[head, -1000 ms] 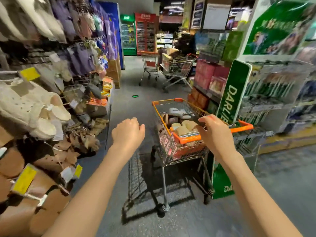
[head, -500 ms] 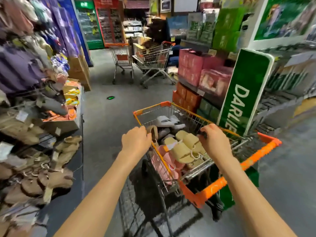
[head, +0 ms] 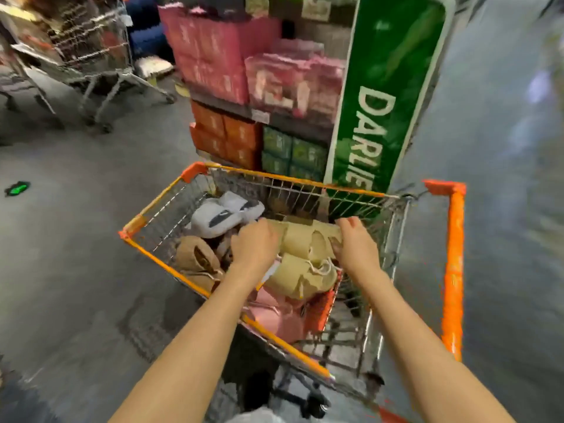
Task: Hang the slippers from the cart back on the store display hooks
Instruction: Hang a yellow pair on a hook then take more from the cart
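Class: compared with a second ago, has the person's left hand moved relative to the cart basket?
Yes. The left hand has moved forward, from outside the cart basket to inside its orange rim, onto the beige slippers.

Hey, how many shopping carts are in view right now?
2. The orange-trimmed cart holding the slippers stands right in front, with both hands reaching into it. A second, grey cart stands at the upper left across the aisle. More may be out of view.

A grey shop floor; shelves of pink boxes, a green sign, seemingly spare trolleys behind.
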Available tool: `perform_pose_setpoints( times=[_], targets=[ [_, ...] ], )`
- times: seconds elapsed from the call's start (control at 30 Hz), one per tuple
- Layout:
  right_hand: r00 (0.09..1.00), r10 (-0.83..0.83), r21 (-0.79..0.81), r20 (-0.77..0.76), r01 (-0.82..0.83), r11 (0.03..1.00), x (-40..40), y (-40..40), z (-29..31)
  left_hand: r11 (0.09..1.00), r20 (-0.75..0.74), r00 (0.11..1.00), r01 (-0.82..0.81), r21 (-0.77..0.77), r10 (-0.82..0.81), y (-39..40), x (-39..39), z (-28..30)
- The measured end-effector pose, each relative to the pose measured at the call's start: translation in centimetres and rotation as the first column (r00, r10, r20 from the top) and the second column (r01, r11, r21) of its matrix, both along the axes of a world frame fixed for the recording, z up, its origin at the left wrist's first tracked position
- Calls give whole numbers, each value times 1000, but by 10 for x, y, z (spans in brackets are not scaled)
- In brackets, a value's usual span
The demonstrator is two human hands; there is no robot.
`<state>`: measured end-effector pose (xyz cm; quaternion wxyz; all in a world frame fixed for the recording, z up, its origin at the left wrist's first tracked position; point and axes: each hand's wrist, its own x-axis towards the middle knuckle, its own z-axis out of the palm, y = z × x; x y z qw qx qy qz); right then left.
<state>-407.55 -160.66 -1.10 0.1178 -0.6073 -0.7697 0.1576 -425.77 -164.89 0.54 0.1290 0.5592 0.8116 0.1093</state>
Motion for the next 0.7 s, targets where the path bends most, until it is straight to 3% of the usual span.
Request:
perform_pose_setpoints(
  times=[0.33, 0.53, 0.7],
  targets=[
    [951, -307, -322, 42, 304, 897, -37, 11, -72, 967, 32, 985, 174, -184, -171, 43, -20, -80],
    [873, -483, -558, 68, 435, 707, -60, 17, -104, 919, 0, 976, 205, -335, -218, 63, -29, -110],
    [766, -642, -648, -31, 474, 596, -62, 20, -128, 856, 73, 934, 350, -380, -349, 73, -27, -138]
  ],
)
